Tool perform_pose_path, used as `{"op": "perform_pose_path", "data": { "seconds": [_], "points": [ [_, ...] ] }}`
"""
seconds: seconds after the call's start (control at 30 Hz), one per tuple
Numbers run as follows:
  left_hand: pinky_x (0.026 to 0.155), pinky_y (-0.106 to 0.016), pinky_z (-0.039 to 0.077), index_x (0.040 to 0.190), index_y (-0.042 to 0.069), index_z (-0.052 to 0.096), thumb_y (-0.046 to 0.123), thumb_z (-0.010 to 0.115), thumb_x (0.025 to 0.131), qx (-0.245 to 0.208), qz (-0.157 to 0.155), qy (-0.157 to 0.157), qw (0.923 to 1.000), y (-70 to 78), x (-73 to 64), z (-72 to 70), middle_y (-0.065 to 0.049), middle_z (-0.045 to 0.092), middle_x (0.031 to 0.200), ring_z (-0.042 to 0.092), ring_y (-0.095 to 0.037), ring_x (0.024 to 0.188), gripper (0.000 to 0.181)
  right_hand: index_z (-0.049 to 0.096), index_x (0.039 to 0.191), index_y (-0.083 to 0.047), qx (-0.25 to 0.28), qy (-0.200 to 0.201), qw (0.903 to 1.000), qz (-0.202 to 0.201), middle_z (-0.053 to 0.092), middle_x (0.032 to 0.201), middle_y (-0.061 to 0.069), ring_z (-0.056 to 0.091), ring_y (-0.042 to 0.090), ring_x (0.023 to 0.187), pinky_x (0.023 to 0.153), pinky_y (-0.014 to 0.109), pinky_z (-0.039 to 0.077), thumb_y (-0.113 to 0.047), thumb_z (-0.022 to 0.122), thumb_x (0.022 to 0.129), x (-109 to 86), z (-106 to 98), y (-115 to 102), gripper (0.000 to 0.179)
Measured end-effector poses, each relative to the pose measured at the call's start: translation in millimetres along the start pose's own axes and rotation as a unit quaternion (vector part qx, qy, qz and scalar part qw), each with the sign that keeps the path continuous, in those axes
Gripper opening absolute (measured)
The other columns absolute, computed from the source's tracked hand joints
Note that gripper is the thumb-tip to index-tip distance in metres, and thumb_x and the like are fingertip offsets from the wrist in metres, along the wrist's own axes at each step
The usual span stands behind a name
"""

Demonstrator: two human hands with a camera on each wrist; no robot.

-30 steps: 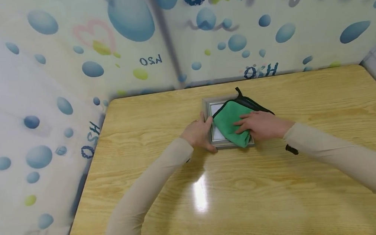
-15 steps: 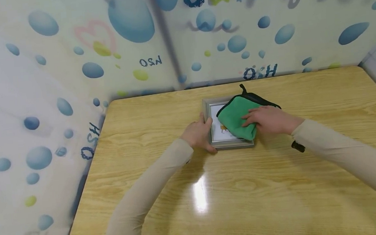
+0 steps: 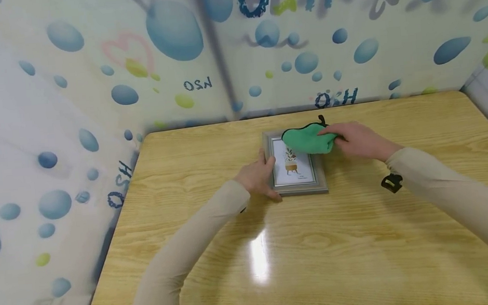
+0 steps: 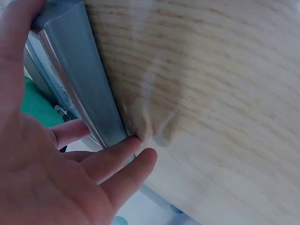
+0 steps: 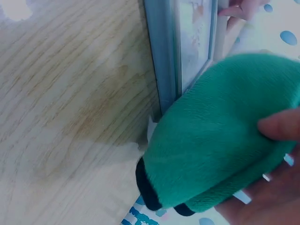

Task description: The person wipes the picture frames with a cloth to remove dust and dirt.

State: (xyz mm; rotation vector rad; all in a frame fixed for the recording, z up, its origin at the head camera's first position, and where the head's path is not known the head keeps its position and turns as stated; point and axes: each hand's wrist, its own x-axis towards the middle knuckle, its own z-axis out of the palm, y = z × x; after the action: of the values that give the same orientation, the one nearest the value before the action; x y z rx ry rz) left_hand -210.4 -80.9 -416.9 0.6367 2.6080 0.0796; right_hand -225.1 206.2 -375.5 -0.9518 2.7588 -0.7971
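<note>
Left hand: holding the left side of the picture frame, thumb at its near corner.
Right hand: pinching the green cloth, black-edged.
Cloth: over the frame's far right part; contact uncertain.
Frame: grey, flat on the wooden table, near its far edge.
Print: potted plant, partly covered.

We saw the picture frame on the table, before the wall. The cloth was over its far-right corner.
</note>
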Motion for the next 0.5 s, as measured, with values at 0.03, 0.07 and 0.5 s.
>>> {"op": "perform_pose_path", "data": {
  "seconds": [0.03, 0.07, 0.5],
  "points": [
    [0.076, -0.038, 0.053, 0.142, 0.007, 0.027, 0.061, 0.082, 0.064, -0.003, -0.001, -0.002, 1.0000, 0.0, -0.3, -0.1, -0.033, 0.000, 0.154, 0.059, -0.032, 0.109, 0.110, 0.057, 0.130, 0.003, 0.009, 0.016, 0.9998, 0.001, 0.062, 0.111, 0.025, 0.030, 0.015, 0.049, 0.059, 0.036, 0.035, 0.006, 0.041, 0.093, 0.5, -1, 1, 0.040],
    [0.077, -0.038, 0.053, 0.143, 0.007, 0.027, 0.062, 0.081, 0.064, -0.006, -0.002, -0.005, 1.0000, 0.1, -0.6, -0.3, -0.032, -0.001, 0.154, 0.058, -0.032, 0.111, 0.111, 0.057, 0.130, 0.003, 0.012, 0.032, 0.9994, -0.001, 0.062, 0.109, 0.026, 0.029, 0.014, 0.050, 0.059, 0.036, 0.035, 0.005, 0.041, 0.094, 1.1, -2, 1, 0.040],
    [0.100, -0.046, 0.042, 0.150, 0.007, 0.020, 0.064, 0.079, 0.064, -0.017, 0.018, -0.002, 0.9997, -4.9, -5.0, -5.7, -0.029, -0.001, 0.156, 0.028, -0.038, 0.138, 0.119, 0.056, 0.129, 0.002, 0.021, 0.105, 0.9939, 0.029, 0.064, 0.107, 0.024, 0.029, 0.014, 0.048, 0.063, 0.040, 0.036, 0.001, 0.040, 0.097, -4.1, -12, 0, 0.036]
  ]
}}
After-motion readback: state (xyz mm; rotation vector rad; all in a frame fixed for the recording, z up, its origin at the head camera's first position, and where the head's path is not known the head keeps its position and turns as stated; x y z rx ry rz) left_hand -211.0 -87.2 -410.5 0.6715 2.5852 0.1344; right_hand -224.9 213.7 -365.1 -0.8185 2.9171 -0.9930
